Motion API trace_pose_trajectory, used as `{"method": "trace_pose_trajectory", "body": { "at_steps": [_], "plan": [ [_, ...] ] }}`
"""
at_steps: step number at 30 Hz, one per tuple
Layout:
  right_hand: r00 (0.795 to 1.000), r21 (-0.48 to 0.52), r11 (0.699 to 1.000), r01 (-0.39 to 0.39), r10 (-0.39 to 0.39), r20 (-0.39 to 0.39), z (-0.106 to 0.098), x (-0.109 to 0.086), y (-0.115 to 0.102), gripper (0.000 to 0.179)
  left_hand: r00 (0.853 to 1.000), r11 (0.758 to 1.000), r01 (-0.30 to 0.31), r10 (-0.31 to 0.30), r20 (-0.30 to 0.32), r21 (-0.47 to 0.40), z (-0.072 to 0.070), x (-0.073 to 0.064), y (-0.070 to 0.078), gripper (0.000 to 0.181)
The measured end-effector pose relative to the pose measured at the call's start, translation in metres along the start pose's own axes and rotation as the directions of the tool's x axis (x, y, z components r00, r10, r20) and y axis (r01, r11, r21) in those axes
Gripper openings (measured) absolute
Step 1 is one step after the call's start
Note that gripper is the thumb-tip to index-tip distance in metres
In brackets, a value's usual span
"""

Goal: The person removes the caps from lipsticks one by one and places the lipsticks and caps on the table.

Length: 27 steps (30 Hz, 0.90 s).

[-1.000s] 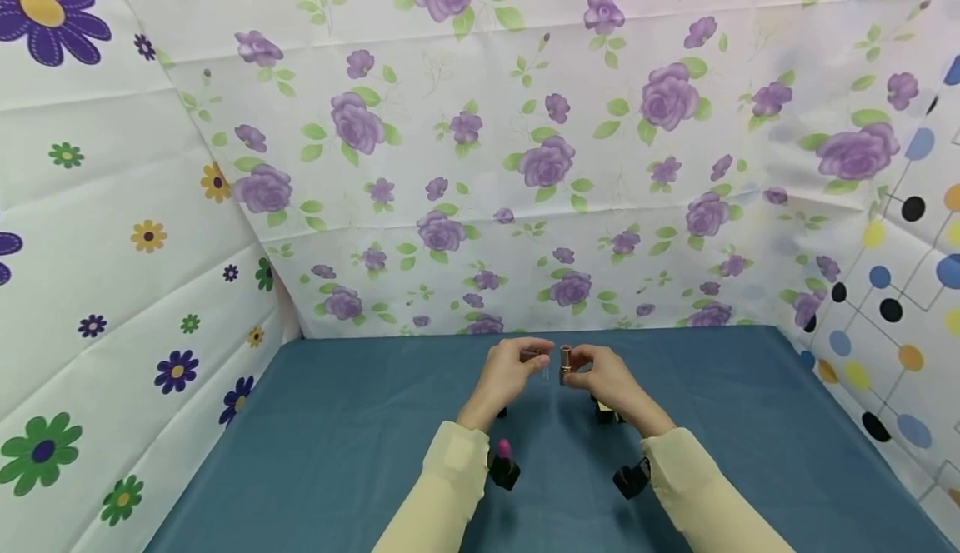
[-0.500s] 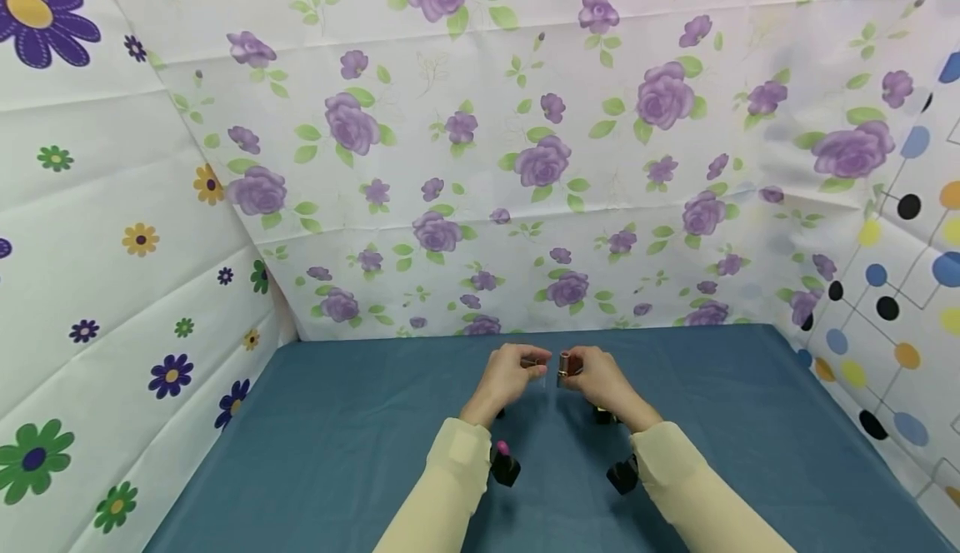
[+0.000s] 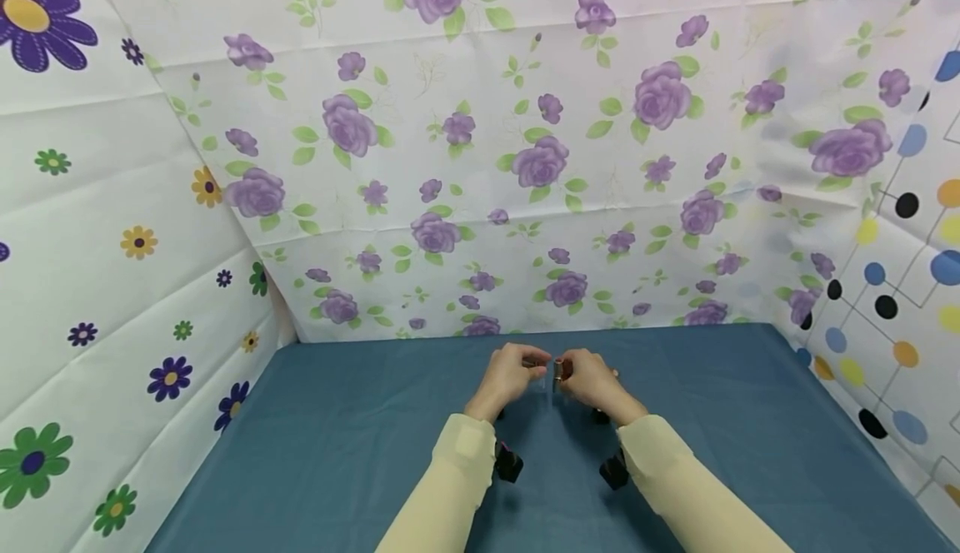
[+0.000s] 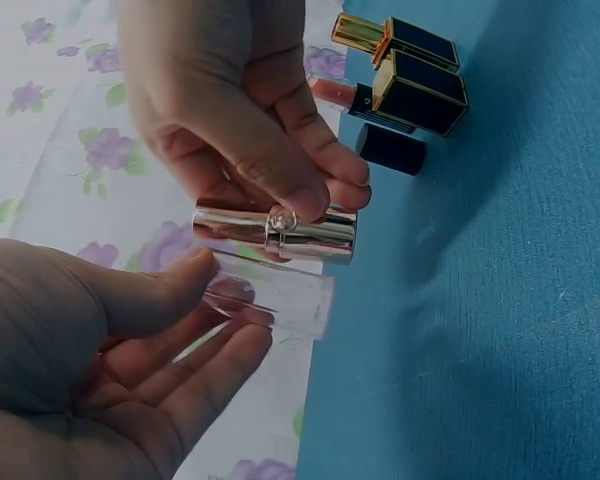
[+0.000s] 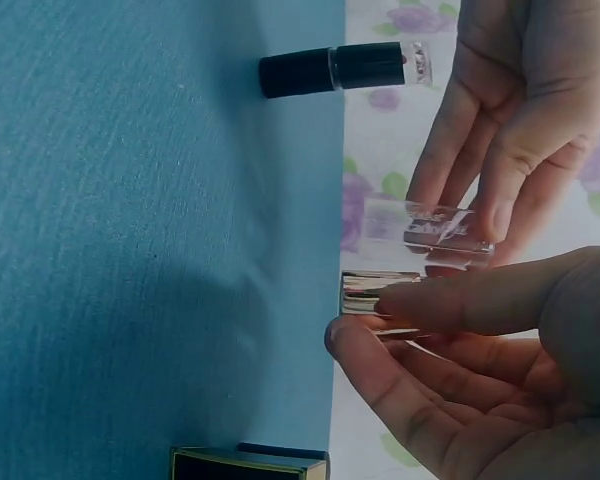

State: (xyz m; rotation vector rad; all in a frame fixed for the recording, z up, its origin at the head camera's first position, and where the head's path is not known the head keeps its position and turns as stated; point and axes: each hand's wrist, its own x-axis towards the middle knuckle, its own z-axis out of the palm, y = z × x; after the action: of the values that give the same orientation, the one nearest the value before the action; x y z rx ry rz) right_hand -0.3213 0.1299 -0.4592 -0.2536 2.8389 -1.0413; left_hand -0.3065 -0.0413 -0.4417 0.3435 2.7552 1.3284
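Note:
My left hand [image 3: 506, 380] grips a see-through lipstick cap [image 4: 305, 300] by its darker end, between thumb and fingers. Close beside it, my right hand [image 3: 592, 382] pinches a shiny rose-gold lipstick tube [image 4: 320, 240] with a raised ornament around its middle. Tube and cap lie side by side in both wrist views, almost parallel. In the right wrist view the fingers cover much of the tube [image 5: 360, 290], while the clear cap [image 5: 385, 222] shows well. Whether the two pieces touch is hard to tell. Both hands are raised above the table's far half.
Beyond my right hand are black-and-gold lipsticks [image 4: 420, 92], a peach lipstick bullet [image 4: 332, 92] and a black cap [image 4: 392, 148]. A black tube with a clear end [image 5: 370, 67] stands near my left hand. Blue cloth [image 3: 360, 453] covers the table, with patterned sheets behind.
My right hand has moved left with the rose-gold tube, narrowing the gap to the clear cap. The left hand has barely moved. The pink lipstick near the left sleeve is now mostly hidden.

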Motion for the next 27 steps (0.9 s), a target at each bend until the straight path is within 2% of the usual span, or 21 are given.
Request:
{"method": "trace_pose_trajectory", "body": {
  "at_steps": [9, 16, 20, 27],
  "plan": [
    [0.999, -0.047, 0.999, 0.0, 0.002, 0.046, 0.002, 0.004, 0.002, 0.013, 0.999, 0.995, 0.03, -0.033, 0.035, 0.093, 0.008, 0.003, 0.002, 0.021],
    [0.998, -0.091, 0.996, 0.011, -0.006, 0.057, 0.006, 0.008, 0.007, 0.018, 0.999, 0.993, 0.026, -0.029, 0.02, 0.115, 0.012, 0.002, 0.001, 0.02],
    [0.998, -0.092, 0.996, 0.016, -0.01, 0.061, 0.008, 0.01, 0.009, 0.019, 1.0, 0.991, 0.011, -0.013, 0.015, 0.134, 0.014, 0.002, 0.0, 0.02],
    [0.998, -0.104, 0.995, 0.015, -0.008, 0.06, 0.01, 0.01, 0.01, 0.019, 1.0, 0.991, 0.019, -0.021, 0.018, 0.13, 0.017, 0.004, -0.001, 0.022]
  ]
}}
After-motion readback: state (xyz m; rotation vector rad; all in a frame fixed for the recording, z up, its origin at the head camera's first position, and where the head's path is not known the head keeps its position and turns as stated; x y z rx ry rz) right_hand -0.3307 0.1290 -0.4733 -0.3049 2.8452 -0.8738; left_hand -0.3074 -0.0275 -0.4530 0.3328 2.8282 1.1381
